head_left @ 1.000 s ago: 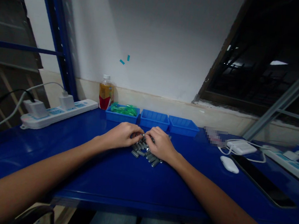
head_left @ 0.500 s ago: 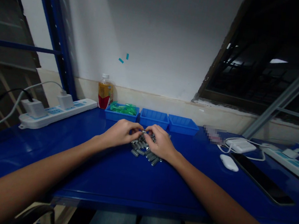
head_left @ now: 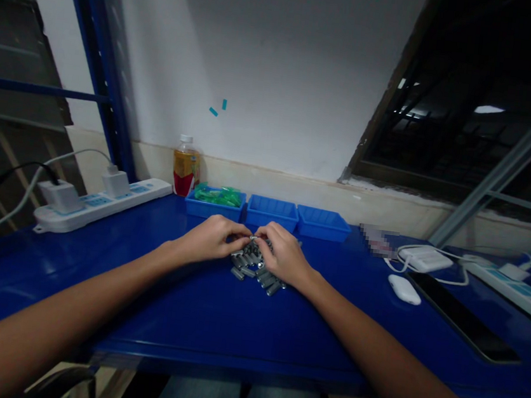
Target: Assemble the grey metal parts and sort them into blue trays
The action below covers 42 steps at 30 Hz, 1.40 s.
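Observation:
My left hand (head_left: 219, 238) and my right hand (head_left: 283, 251) meet fingertip to fingertip over a pile of small metal cylinders (head_left: 245, 261). Pinched between both hands is a small silvery metal piece (head_left: 253, 238), mostly covered by the fingers. The thumb and fingers of each hand are closed on it. Part of the pile lies beneath the right hand and is hidden. The loose cylinders rest on the blue tabletop (head_left: 213, 321), with several spread toward the near side.
Behind the hands stand a blue bin holding green plastic pieces (head_left: 218, 196) and two more blue bins (head_left: 270, 215). A drink bottle (head_left: 184, 167) and a power strip (head_left: 102, 203) are at left. At right lie a white earbud case (head_left: 404, 289) and a phone (head_left: 465, 319).
The fingertips have shifted slightly around the small metal piece, which sits at a different angle. The whole view has tilted a little; the pile looks unchanged.

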Available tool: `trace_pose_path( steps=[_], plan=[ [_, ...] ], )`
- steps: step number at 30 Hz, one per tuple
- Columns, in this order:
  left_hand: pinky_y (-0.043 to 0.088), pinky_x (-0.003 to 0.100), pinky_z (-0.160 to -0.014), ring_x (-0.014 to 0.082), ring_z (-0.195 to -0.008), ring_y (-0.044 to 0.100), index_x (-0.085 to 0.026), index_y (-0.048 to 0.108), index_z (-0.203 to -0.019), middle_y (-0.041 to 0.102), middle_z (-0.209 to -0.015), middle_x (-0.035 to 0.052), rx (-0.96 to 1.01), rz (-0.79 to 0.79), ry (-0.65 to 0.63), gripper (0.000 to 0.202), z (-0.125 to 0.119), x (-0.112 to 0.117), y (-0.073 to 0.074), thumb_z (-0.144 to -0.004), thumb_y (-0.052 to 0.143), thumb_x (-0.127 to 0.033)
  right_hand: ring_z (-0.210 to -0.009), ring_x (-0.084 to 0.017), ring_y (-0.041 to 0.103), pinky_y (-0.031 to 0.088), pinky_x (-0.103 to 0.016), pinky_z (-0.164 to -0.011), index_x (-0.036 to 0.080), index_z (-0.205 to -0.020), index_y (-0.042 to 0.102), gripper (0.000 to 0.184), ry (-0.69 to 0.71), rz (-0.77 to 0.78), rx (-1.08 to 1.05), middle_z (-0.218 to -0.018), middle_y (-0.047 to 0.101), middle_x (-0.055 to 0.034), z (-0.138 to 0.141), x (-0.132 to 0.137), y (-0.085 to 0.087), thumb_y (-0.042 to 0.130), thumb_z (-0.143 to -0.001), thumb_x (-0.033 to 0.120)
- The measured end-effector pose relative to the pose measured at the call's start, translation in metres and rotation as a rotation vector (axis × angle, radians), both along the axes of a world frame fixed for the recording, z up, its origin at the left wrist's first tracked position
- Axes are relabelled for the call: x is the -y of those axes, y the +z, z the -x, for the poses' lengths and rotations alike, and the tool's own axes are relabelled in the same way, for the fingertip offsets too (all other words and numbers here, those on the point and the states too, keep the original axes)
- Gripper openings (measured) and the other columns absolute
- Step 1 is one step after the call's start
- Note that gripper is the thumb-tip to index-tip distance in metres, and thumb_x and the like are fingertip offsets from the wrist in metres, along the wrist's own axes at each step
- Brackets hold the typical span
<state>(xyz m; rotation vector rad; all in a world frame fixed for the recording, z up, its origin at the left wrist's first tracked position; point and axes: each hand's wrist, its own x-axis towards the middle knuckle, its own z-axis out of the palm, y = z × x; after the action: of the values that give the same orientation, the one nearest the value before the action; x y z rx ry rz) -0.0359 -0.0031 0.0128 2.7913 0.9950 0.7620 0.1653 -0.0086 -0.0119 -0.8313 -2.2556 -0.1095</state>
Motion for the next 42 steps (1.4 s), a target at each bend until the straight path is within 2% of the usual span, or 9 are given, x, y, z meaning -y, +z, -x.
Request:
trace_pose_path(
  steps=[9, 13, 15, 20, 26, 30, 34, 42],
  plan=[
    [0.046, 0.022, -0.066, 0.0142, -0.072, 0.065, -0.015, 0.064, -0.102, 0.07, -0.08, 0.0046, 0.045, 0.041, -0.01, 0.026, -0.002, 0.002, 0.0, -0.086, 0.049, -0.029, -0.078, -0.016, 0.051, 0.04, -0.029, -0.074, 0.017, -0.081, 0.052, 0.017, 0.007, 0.022, -0.03, -0.079, 0.055, -0.0048, 0.001, 0.0, -0.001, 0.038, -0.091, 0.021],
    [0.045, 0.02, -0.063, 0.0131, -0.071, 0.064, -0.015, 0.062, -0.099, 0.069, -0.079, 0.0032, 0.101, 0.111, 0.004, 0.023, -0.003, 0.002, 0.0, -0.087, 0.048, -0.028, -0.083, -0.017, 0.053, 0.041, -0.03, -0.075, 0.017, -0.094, 0.052, 0.013, -0.004, 0.027, -0.057, -0.084, 0.056, -0.0053, 0.0, 0.0, 0.0, 0.044, -0.089, 0.025],
    [0.045, 0.02, -0.062, 0.0129, -0.07, 0.064, -0.015, 0.062, -0.098, 0.069, -0.079, 0.003, 0.109, 0.125, 0.008, 0.022, -0.002, 0.001, -0.001, -0.087, 0.048, -0.028, -0.085, -0.018, 0.054, 0.042, -0.03, -0.076, 0.017, -0.101, 0.051, 0.017, -0.009, 0.016, -0.054, -0.087, 0.057, -0.006, 0.0, 0.0, 0.0, 0.048, -0.087, 0.026],
    [0.044, 0.021, -0.062, 0.0128, -0.068, 0.063, -0.015, 0.06, -0.101, 0.069, -0.078, 0.0033, 0.076, 0.116, -0.005, 0.023, -0.001, -0.001, -0.003, -0.087, 0.047, -0.027, -0.087, -0.018, 0.054, 0.042, -0.03, -0.078, 0.017, -0.096, 0.053, 0.014, -0.016, -0.015, -0.012, -0.09, 0.058, -0.0071, 0.0, 0.0, 0.0, 0.046, -0.089, 0.027],
    [0.044, 0.021, -0.063, 0.0126, -0.071, 0.063, -0.016, 0.06, -0.103, 0.068, -0.082, 0.003, 0.098, 0.078, 0.01, 0.024, -0.003, 0.001, -0.001, -0.087, 0.046, -0.027, -0.082, -0.018, 0.053, 0.04, -0.029, -0.075, 0.017, -0.087, 0.053, 0.014, -0.093, -0.018, -0.018, -0.084, 0.058, -0.0058, 0.0, 0.002, 0.003, 0.042, -0.09, 0.026],
    [0.045, 0.021, -0.065, 0.0128, -0.072, 0.062, -0.016, 0.061, -0.103, 0.069, -0.083, 0.0033, 0.091, 0.055, 0.005, 0.024, -0.004, 0.002, -0.002, -0.087, 0.046, -0.027, -0.078, -0.017, 0.053, 0.038, -0.028, -0.073, 0.017, -0.084, 0.052, 0.022, -0.06, 0.006, 0.041, -0.078, 0.057, -0.0054, 0.0, 0.001, 0.003, 0.032, -0.093, 0.021],
    [0.045, 0.022, -0.066, 0.0134, -0.072, 0.062, -0.016, 0.062, -0.104, 0.069, -0.084, 0.0041, 0.1, 0.037, 0.014, 0.026, -0.006, 0.004, -0.004, -0.087, 0.045, -0.028, -0.075, -0.017, 0.055, 0.038, -0.027, -0.071, 0.017, -0.085, 0.051, 0.022, -0.047, 0.05, 0.07, -0.076, 0.059, -0.0052, -0.001, -0.002, -0.001, 0.031, -0.093, 0.02],
    [0.046, 0.022, -0.066, 0.0147, -0.072, 0.065, -0.017, 0.061, -0.11, 0.071, -0.086, 0.0058, 0.111, 0.02, 0.072, 0.031, -0.011, 0.004, -0.013, -0.089, 0.043, -0.031, -0.073, -0.018, 0.06, 0.038, -0.026, -0.066, 0.016, -0.087, 0.049, 0.021, -0.174, 0.061, 0.177, -0.076, 0.063, -0.0073, 0.002, -0.002, -0.003, 0.03, -0.094, 0.021]
  ],
)
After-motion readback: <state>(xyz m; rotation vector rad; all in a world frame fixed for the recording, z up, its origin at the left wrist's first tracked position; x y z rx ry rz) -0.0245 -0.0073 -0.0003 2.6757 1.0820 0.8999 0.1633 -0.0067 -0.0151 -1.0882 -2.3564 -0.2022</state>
